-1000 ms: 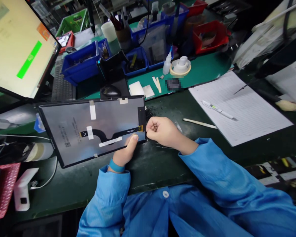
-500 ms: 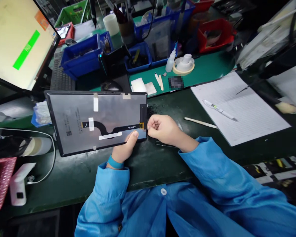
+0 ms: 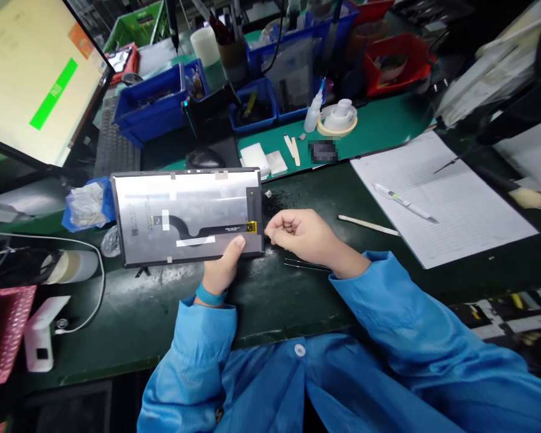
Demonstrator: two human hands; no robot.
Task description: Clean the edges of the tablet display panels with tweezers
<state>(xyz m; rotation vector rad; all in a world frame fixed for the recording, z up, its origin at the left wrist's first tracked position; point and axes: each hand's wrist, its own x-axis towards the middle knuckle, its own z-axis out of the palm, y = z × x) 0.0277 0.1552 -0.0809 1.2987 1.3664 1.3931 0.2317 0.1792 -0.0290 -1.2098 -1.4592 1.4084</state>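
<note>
Left hand (image 3: 220,269) gripped the display panel (image 3: 189,210) near its lower right corner, thumb pressed on the grey face, other fingers mostly hidden behind; right hand (image 3: 304,233) sat just beside the panel's right edge, fingers curled in and narrow, thumb near the index finger; could not tell whether it pinched anything thin; the panel was in front of the person, seemingly tilted up off the tabletop (image 3: 261,307), cable side facing the camera; dark flex cable (image 3: 220,230) ran across it to a gold end near the right edge, white tape strip (image 3: 196,241) just below; step in hand looked like close fingertip work at that edge, left hand steadying; next move seemed to call for a firm left grip, light right fingers, no strain on the cable; further out, cream stick (image 3: 368,225) lay right of the right hand, then paper (image 3: 437,246) with pen (image 3: 404,202) on it; white bottle (image 3: 313,116) stood beyond on the green mat (image 3: 383,123).
</note>
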